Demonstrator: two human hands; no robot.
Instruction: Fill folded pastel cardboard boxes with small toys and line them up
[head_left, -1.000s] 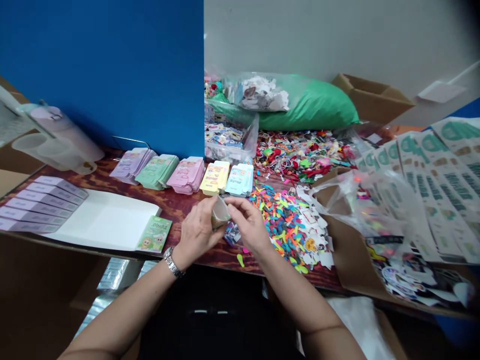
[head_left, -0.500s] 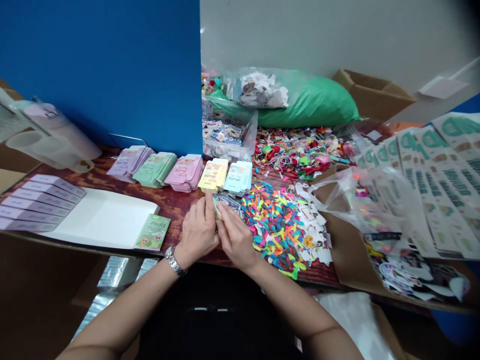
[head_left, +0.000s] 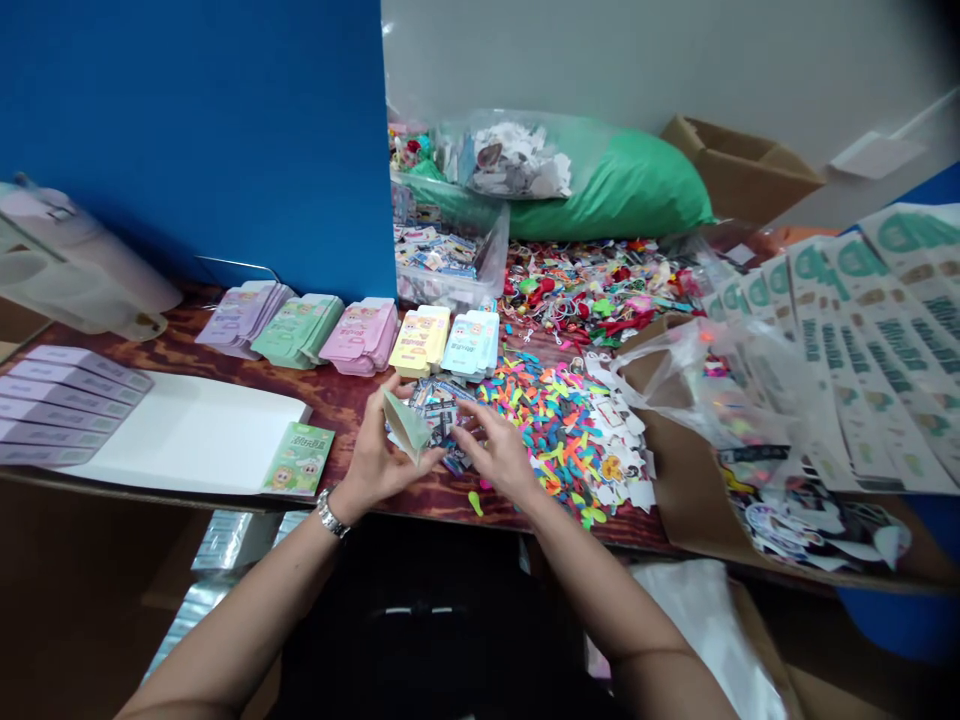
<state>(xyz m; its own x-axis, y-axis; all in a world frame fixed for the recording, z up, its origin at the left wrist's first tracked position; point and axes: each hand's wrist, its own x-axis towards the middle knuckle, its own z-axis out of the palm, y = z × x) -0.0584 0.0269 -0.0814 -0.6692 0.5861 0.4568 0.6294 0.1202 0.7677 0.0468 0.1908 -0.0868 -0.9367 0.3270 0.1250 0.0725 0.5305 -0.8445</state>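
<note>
My left hand [head_left: 377, 462] grips a small pale green carton [head_left: 409, 425] between thumb and fingers, its mouth open toward me. Opposite it, my right hand [head_left: 500, 455] has its fingers apart and bent, with nothing visible in them. Just beyond both hands lies a heap of small printed packets [head_left: 435, 403], partly hidden by the carton and fingers. To the right of the right hand spread many bright, small colored pieces [head_left: 544, 410]. Flat stacks of cartons line up behind, among them yellow [head_left: 420, 340], light blue [head_left: 471, 343], pink [head_left: 360, 337], green [head_left: 300, 328] and purple [head_left: 244, 315].
A white tray [head_left: 202, 430] on the left holds a row of purple boxes [head_left: 67, 405] and one green box [head_left: 298, 458]. White cutouts [head_left: 626, 450], a cardboard box [head_left: 682, 480] and sticker sheets [head_left: 847, 340] occupy the right. A clear bin [head_left: 450, 270] stands behind.
My hands, together before, have moved apart. The green carton now shows with its mouth open in my left hand, and my right hand has opened and shifted right. The view has shifted slightly.
</note>
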